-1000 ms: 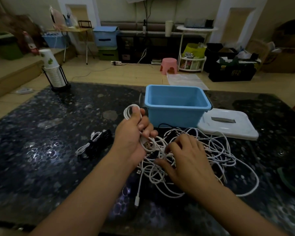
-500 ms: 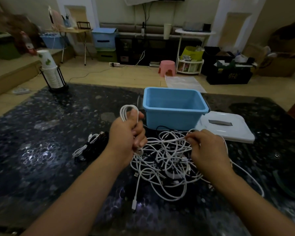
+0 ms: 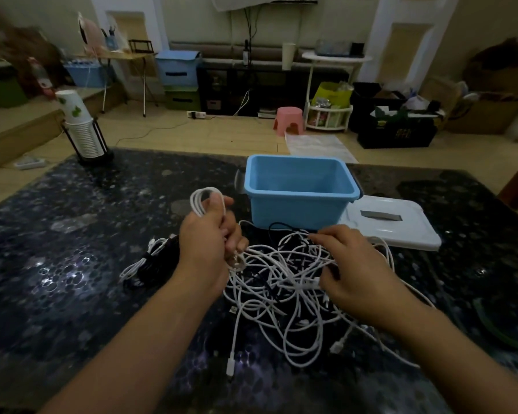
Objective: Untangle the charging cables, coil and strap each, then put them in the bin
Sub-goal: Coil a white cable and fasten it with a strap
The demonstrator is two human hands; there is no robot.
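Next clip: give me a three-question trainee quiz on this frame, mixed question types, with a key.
1. True or false: the blue bin already holds a coiled cable.
2. What does the left hand grip? A) a loop of white cable B) the white lid C) a paper cup
3. Fill in: the right hand pinches strands of the white cable tangle, which lies on the ____ in front of the bin.

Key: 1 false, the visible inside is bare; 2 A; 3 table.
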